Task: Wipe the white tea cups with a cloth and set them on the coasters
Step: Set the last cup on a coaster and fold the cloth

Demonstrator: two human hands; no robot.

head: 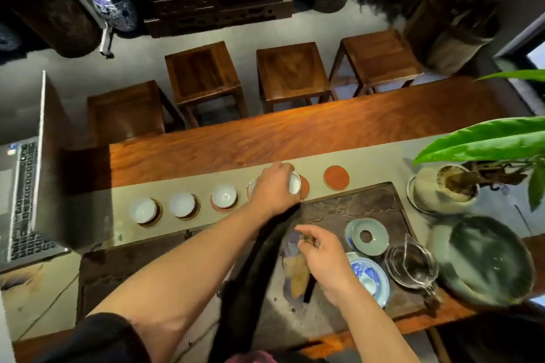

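Note:
A row of red-brown coasters lies along the grey runner (368,156). White tea cups stand on three of them: (143,210), (182,204), (224,196). A fourth cup (251,187) peeks out from behind my left hand. My left hand (272,190) grips another white cup (294,183), tilted on its side just above a coaster (304,187). One coaster (336,177) to the right is bare. My right hand (323,256) holds a crumpled brownish cloth (296,272) over the dark carved tea tray (371,200).
On the tray's right sit a celadon lid (370,236), a blue-and-white saucer (368,274) and a glass pitcher (411,264). Further right are a dark green bowl (486,259) and a potted plant (448,186). A laptop (26,194) stands at left. Wooden stools (292,74) line the far side.

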